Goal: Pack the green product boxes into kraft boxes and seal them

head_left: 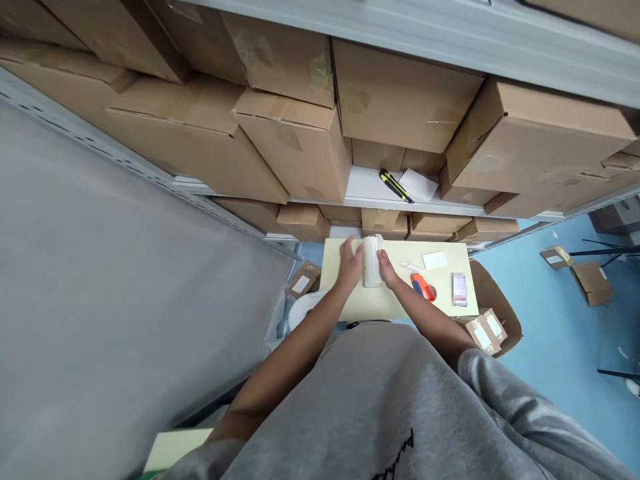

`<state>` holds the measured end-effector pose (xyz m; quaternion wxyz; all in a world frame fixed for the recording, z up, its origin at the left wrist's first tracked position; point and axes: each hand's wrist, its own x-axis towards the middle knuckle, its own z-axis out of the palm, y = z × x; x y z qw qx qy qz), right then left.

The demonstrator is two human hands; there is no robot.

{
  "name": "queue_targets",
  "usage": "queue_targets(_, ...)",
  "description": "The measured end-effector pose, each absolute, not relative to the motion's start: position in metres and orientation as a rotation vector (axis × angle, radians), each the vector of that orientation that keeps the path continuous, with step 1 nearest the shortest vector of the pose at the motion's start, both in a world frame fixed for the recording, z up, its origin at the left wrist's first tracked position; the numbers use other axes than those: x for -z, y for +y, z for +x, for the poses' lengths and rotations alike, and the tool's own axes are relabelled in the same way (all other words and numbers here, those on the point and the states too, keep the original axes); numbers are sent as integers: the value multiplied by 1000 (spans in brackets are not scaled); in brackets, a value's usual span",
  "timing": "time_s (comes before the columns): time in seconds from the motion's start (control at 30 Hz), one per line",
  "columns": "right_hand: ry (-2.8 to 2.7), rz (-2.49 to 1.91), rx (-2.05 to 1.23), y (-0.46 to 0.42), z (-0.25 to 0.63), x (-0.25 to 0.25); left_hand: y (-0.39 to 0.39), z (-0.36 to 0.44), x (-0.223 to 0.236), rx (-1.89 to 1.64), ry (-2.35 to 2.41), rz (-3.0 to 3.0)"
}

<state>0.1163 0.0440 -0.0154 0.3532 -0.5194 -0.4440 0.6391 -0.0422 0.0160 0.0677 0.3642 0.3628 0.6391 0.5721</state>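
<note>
A white cylindrical container (pixel 373 262) stands upright near the far edge of a pale yellow tabletop (pixel 350 297). My left hand (pixel 351 262) presses against its left side, and my right hand (pixel 386 269) grips its right side. The container's lower part shows between them. To the right lie an orange-and-blue plastic tool (pixel 423 287), a white card (pixel 435 260) and a small printed packet (pixel 459 289). None of these touches my hands.
Grey metal shelving (pixel 500 40) holds many stacked cardboard boxes (pixel 400 97) beyond the table. A yellow-and-black utility knife (pixel 395 185) lies on a shelf beside white paper (pixel 419 185). Small parcels (pixel 485 331) rest in an open carton at right, above a blue floor (pixel 560 320).
</note>
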Motion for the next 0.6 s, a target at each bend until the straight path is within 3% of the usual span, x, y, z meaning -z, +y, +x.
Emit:
queue_targets(0.1,-1040,-1315,-1692,39,107,15,13,-16,-29,-1178,1725,931)
queue_targets(0.23,-980,-1316,-1740,29,97,16,1,-4,9,-1137,1839,1084)
queue_targets(0.6,-968,-1395,-1758,29,109,9,3,-5,34,-1312,1698,833)
